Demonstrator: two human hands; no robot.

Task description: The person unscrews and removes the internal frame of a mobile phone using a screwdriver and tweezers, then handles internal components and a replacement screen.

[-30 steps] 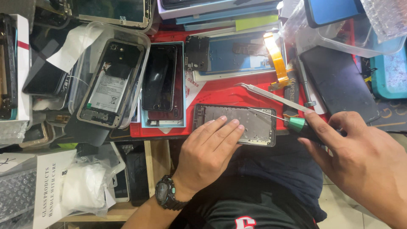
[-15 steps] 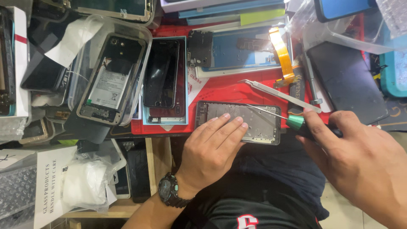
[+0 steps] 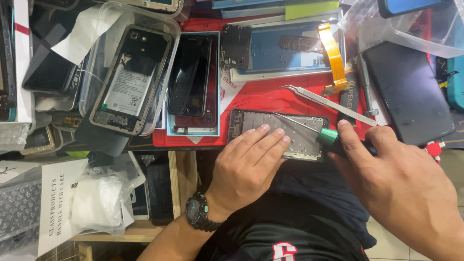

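Both forearms bare, no sleeves showing. Left hand point(image 3: 246, 164) wears no rings; chunky black digital watch point(image 3: 197, 211) sits on the left wrist, dark face with small green accents, ribbed black strap. Right hand point(image 3: 401, 183) bare too, no watch. Black shirt point(image 3: 309, 237) with a red-and-white print on the chest. Dark navy trousers point(image 3: 328, 188) below.

red mat point(image 3: 270, 99), green-collared screwdriver point(image 3: 331, 137), orange ribbon cable point(image 3: 333, 53)
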